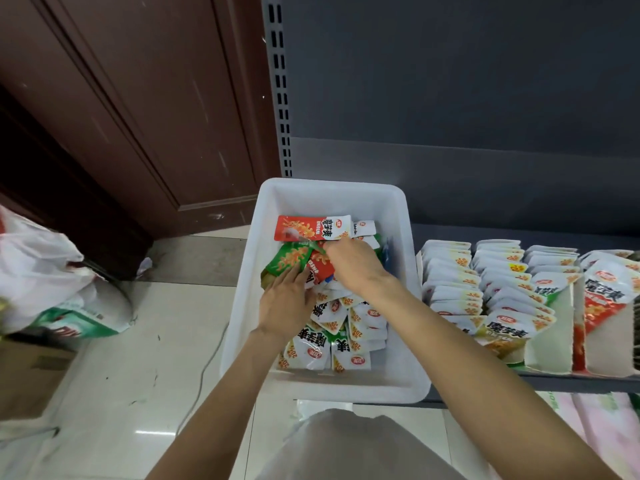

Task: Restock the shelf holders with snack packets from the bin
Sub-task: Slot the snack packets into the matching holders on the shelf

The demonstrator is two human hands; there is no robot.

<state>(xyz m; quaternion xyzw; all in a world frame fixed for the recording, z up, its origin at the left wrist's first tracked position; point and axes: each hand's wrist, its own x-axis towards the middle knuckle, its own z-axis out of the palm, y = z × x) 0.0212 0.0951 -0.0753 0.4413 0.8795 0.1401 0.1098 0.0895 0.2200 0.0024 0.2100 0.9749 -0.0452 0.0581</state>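
Two hands work inside a white bin (pixel 407 216) that sits at the left end of a shelf (pixel 568 381), its near edge overhanging the shelf front. The left hand (pixel 285 299) lies flat with fingers straight and close together, pressing on a green packet (pixel 285 259) at the bin's left side. The right hand (pixel 353 263) is curled, its fingertips pinching a red packet (pixel 320 265) just beside the green one; how far the fingers close under it cannot be told. Another red packet (pixel 301 228) lies flat across the far part of the bin, apart from both hands. Nearer, a heap of white packets (pixel 346 337) fills the bin up to its near wall. To the right on the shelf, white holders (pixel 550 348) stand side by side, packed with rows of upright packets. On the tiled floor (pixel 138 375) to the left sits a white plastic bag (pixel 45 268), with a brown door (pixel 131 98) behind it.
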